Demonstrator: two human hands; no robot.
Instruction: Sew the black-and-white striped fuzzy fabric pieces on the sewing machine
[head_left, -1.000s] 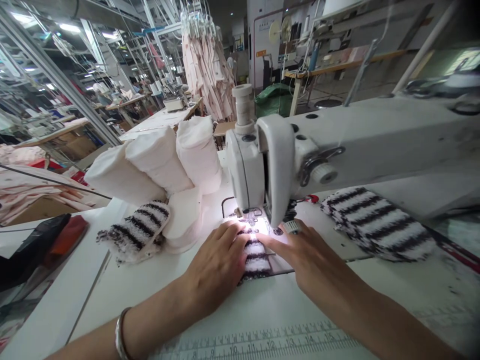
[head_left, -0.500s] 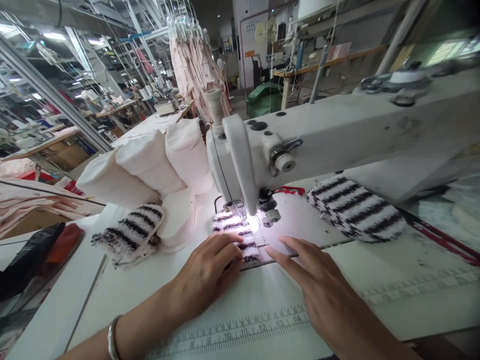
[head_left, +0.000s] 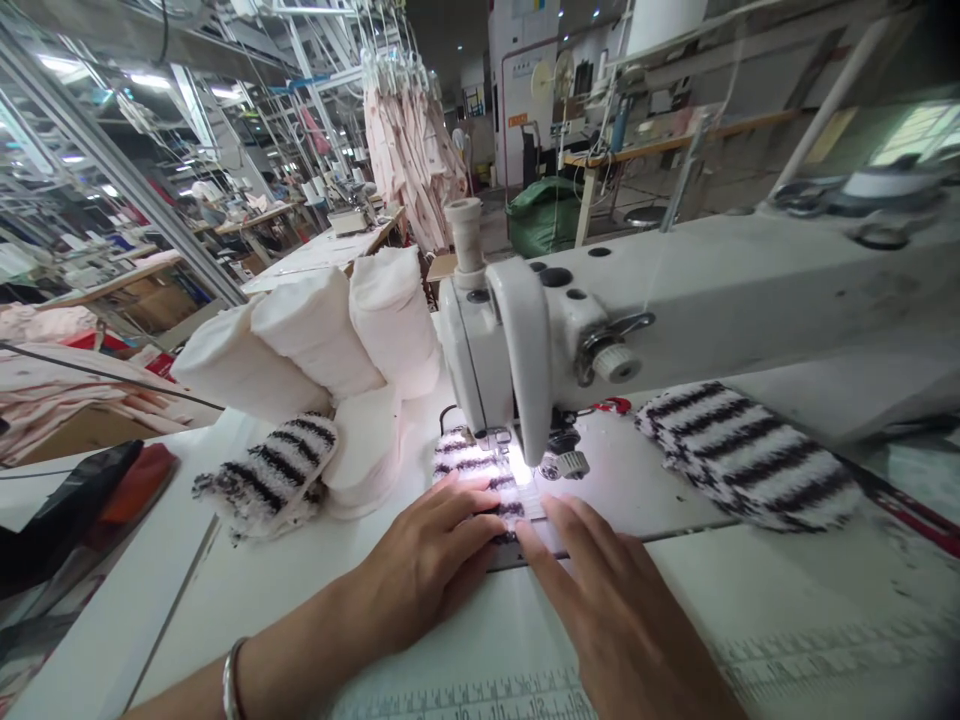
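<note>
My left hand [head_left: 431,560] lies flat, fingers together, pressing the black-and-white striped fabric [head_left: 469,465] onto the machine bed [head_left: 637,470] without gripping it. My right hand [head_left: 600,600] rests with fingers extended, tips at the fabric's edge, holding nothing. Lamp glare and the sewing machine head [head_left: 480,350] obscure the presser foot, so the needle point cannot be verified.

A fuzzy black-and-white striped fabric piece [head_left: 476,470] lies flat on the sewing machine bed [head_left: 645,480], its far end beneath the presser foot [head_left: 499,437].
</note>
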